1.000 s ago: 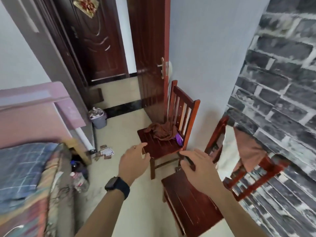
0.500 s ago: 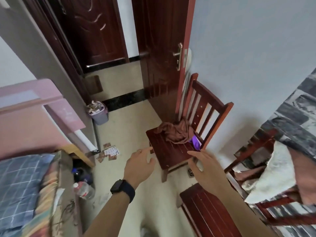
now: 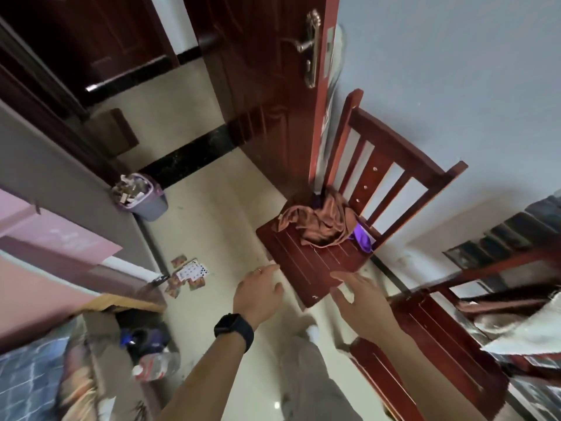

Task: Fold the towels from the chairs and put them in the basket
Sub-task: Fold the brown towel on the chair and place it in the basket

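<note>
I read the crumpled brown towel (image 3: 318, 221) at the rear edge of the red slatted wooden chair's (image 3: 306, 268) seat. It partly hides a purple item (image 3: 361, 238) at the rear right corner. The left hand (image 3: 258, 294) and right hand (image 3: 361, 299) hover at the seat's front edge, fingers spread, holding nothing. A white cloth (image 3: 528, 332) on the second red chair (image 3: 425, 344) is blurred and cut off.

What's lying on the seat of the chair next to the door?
A crumpled brown towel sits at the back of the seat, a purple item poking out at its right edge. The towel covers the rest of that item and anything beneath.
</note>
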`<state>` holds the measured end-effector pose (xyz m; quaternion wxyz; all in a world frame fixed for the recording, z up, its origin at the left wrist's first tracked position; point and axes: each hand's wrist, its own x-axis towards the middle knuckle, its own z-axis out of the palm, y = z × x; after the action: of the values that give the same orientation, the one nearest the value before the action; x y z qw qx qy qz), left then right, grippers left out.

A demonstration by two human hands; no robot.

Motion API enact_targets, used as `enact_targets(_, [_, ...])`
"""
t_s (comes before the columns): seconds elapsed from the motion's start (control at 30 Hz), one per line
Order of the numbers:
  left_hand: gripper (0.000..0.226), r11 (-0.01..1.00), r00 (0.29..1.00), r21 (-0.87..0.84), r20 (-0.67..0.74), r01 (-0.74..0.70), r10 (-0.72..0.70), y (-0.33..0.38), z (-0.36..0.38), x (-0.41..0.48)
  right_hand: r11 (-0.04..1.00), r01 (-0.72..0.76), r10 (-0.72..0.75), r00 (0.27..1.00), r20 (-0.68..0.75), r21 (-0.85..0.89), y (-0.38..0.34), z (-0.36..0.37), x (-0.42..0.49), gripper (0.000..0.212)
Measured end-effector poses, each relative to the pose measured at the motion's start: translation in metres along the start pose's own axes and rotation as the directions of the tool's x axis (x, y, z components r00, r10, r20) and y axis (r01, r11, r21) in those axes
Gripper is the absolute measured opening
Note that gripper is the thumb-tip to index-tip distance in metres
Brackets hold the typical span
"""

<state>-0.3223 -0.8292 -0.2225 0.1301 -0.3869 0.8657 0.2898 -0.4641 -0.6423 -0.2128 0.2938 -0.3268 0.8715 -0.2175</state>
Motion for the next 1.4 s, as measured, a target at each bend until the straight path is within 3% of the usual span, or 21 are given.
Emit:
enact_targets(0.17, [0.043,0.998,0.995,0.055,0.096,-0.035,0.030,-0.007,0.003,0.075,0.982,-0.176,0.168,0.981,0.101,0.073,0.005,0.021,0.075,0.038])
enact_targets(0.3, [0.051,0.994,0.985,0.091,0.165,-0.066,0.050,-0.021,0.013,0.130,0.916,-0.363,0.327,0.922,0.205,0.173,0.015,0.046,0.136,0.040])
enact_targets(0.43, [0.054,0.975,0.967,0.177,0.237,-0.138,0.094,-0.045,0.045,0.197,0.717,-0.588,0.524,0.809,0.266,0.374,0.036,0.082,0.203,0.042])
enact_targets(0.53, [0.058,0.949,0.946,0.255,0.307,-0.186,0.103,-0.064,0.079,0.255,0.530,-0.691,0.648,0.704,0.291,0.491,0.076,0.128,0.260,0.061])
enact_targets(0.6, [0.061,0.926,0.930,0.292,0.341,-0.239,0.133,-0.075,0.105,0.293,0.423,-0.704,0.700,0.654,0.287,0.571,0.103,0.160,0.292,0.070])
enact_targets(0.67, [0.065,0.882,0.898,0.334,0.399,-0.333,0.188,-0.086,0.130,0.330,0.348,-0.686,0.741,0.619,0.261,0.638,0.126,0.184,0.322,0.059])
enact_targets(0.73, [0.068,0.821,0.853,0.380,0.471,-0.426,0.224,-0.101,0.152,0.360,0.194,-0.665,0.806,0.527,0.269,0.721,0.127,0.190,0.346,0.077])
enact_targets(0.77, [0.069,0.797,0.834,0.396,0.503,-0.456,0.227,-0.108,0.160,0.371,0.132,-0.632,0.814,0.509,0.281,0.763,0.131,0.195,0.356,0.073])
enact_targets(0.83, [0.068,0.774,0.800,0.410,0.567,-0.482,0.197,-0.122,0.169,0.387,0.090,-0.564,0.823,0.506,0.257,0.821,0.135,0.203,0.371,0.042])
enact_targets(0.9, [0.066,0.775,0.757,0.396,0.634,-0.493,0.158,-0.130,0.169,0.397,0.045,-0.531,0.853,0.461,0.243,0.846,0.134,0.203,0.380,0.027])
enact_targets(1.0, [0.057,0.861,0.735,0.284,0.664,-0.421,0.140,-0.131,0.147,0.407,0.102,-0.522,0.898,0.415,0.147,0.847,0.120,0.186,0.379,0.018])
enact_targets(1.07, [0.051,0.895,0.766,0.222,0.617,-0.387,0.178,-0.127,0.120,0.413,0.152,-0.517,0.910,0.406,0.085,0.842,0.104,0.168,0.370,0.006])
enact_targets(1.17, [0.045,0.897,0.812,0.201,0.533,-0.394,0.238,-0.118,0.073,0.414,0.212,-0.526,0.921,0.389,0.011,0.823,0.080,0.140,0.353,0.010])
enact_targets(1.27, [0.046,0.878,0.815,0.175,0.487,-0.444,0.315,-0.116,0.049,0.410,0.186,-0.631,0.908,0.404,0.114,0.754,0.067,0.139,0.340,0.023])
enact_targets(1.4, [0.052,0.858,0.799,0.198,0.508,-0.473,0.323,-0.137,0.068,0.405,-0.053,-0.681,0.868,0.330,0.371,0.730,0.076,0.181,0.346,0.048])
